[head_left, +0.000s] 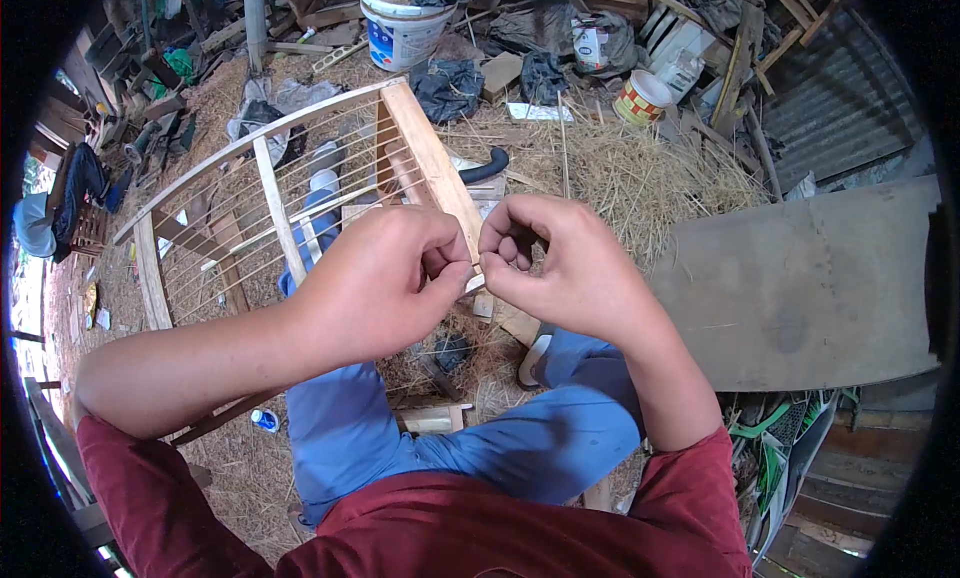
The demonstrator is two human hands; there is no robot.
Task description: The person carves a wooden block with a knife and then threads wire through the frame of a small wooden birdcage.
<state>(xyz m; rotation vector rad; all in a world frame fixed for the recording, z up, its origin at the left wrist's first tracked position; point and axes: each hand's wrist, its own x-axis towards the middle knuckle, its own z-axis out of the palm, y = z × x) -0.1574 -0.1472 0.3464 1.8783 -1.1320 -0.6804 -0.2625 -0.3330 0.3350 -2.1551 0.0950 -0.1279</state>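
Observation:
A pale wooden frame with a curved rail, crosspieces and several thin rods lies across my left side, over my left leg. My left hand is closed at the frame's near right corner, thumb and forefinger pinched. Facing it, my right hand is closed too, its thumb and forefinger pressed together by the same corner. The fingertips of both hands almost meet. Whatever is between them is too small or hidden to make out. Just beyond my right hand shows a dark curved handle.
A large flat board stands at my right. Straw covers much of the ground. Farther off are a white bucket, a smaller patterned bucket and black plastic bags. A small blue bottle lies near my left leg.

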